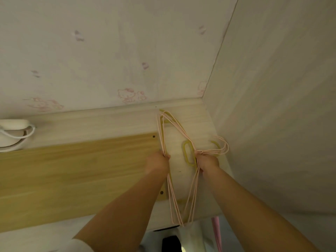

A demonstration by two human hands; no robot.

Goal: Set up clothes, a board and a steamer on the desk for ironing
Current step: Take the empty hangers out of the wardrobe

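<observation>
A bundle of thin pink wire clothes hangers (173, 128) lies over the right end of the pale desk (101, 122). My left hand (157, 161) grips the bundle's left bars. My right hand (208, 160) grips the necks just below the hooks (222, 146), which point toward the right wall. Yellow hangers (189, 155) lie under the pink ones. A light wooden board (76, 171) lies flat on the desk, to the left of my hands. A white appliance with a white cord (12, 131), possibly the steamer, sits at the desk's far left edge. No clothes are visible on the desk.
A wall with pink cartoon-cat wallpaper (127, 95) stands behind the desk. A plain side panel (272, 106) closes off the right. Below the desk's front edge hang a white cloth (190, 235) and a pink strip (217, 233).
</observation>
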